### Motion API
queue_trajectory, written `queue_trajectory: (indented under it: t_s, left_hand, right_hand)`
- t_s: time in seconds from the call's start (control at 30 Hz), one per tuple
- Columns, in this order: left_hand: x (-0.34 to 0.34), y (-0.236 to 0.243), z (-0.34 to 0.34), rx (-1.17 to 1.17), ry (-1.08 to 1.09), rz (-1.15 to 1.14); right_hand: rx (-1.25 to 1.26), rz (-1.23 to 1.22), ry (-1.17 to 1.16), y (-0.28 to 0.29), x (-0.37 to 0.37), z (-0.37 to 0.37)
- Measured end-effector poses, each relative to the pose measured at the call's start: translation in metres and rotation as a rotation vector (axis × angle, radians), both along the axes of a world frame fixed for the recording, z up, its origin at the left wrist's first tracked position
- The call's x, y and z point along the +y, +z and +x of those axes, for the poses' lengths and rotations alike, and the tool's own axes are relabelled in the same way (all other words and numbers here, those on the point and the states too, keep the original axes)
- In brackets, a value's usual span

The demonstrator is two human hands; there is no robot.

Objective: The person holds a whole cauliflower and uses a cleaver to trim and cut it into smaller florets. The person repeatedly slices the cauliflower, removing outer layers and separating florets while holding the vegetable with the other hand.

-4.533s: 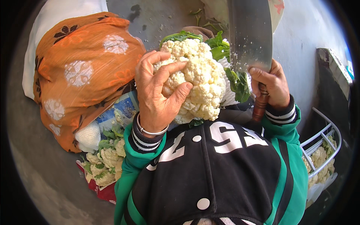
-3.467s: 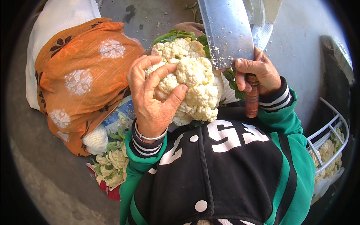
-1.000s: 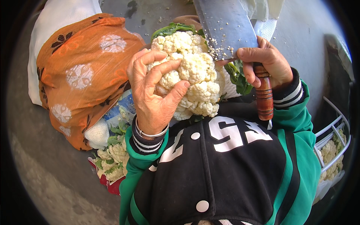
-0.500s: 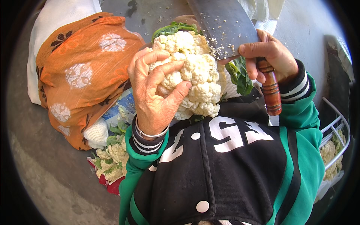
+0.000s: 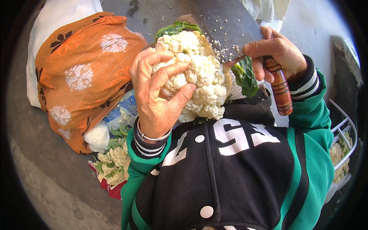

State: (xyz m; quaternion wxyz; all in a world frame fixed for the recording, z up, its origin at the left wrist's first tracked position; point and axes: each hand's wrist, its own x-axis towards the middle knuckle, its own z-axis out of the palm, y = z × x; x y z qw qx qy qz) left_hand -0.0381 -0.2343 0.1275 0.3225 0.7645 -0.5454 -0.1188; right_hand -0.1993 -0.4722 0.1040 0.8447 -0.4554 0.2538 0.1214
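Note:
A large white cauliflower [image 5: 209, 73] with a few green leaves [image 5: 245, 76] still on it sits in front of my chest. My left hand [image 5: 159, 92] is curved over its near left side, fingertips and thumb pressed on the curds. In my right hand [image 5: 280, 53] is a broad-bladed cleaver [image 5: 235, 25], gripped where the blade meets the turned wooden handle [image 5: 281, 94]. White crumbs cling to the flat of the blade. The lower edge of the blade lies close against the cauliflower's right side; the cauliflower's underside is hidden.
An orange patterned cloth [image 5: 86, 80] covers something bulky at the left. More cauliflower [image 5: 115, 163] lies below it by a red edge. At the far right, a white rack [image 5: 343, 132] stands by further cauliflower pieces [image 5: 339, 157]. White sacking [image 5: 264, 9] lies at the top.
My right hand and the cleaver have shifted slightly up, with the handle's end swinging a little to the right. My left hand and the cauliflower have hardly moved.

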Motion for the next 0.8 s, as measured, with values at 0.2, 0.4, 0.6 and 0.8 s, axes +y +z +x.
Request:
queue_trajectory:
  t_s: [0.2, 0.4, 0.6, 0.8]
  left_hand:
    - [0.0, 0.001, -0.001, -0.01, -0.009, 0.004]
    - [0.0, 0.001, -0.001, -0.004, -0.017, 0.01]
    - [0.001, 0.001, -0.003, -0.016, -0.022, 0.028]
    - [-0.001, -0.002, -0.005, -0.023, -0.015, 0.01]
  right_hand:
    - [0.028, -0.066, 0.067, 0.0, -0.002, -0.003]
    - [0.016, -0.095, 0.126, 0.001, 0.0, -0.005]
    - [0.004, -0.078, 0.151, -0.001, 0.003, -0.007]
    - [-0.013, -0.01, 0.114, 0.001, 0.01, -0.011]
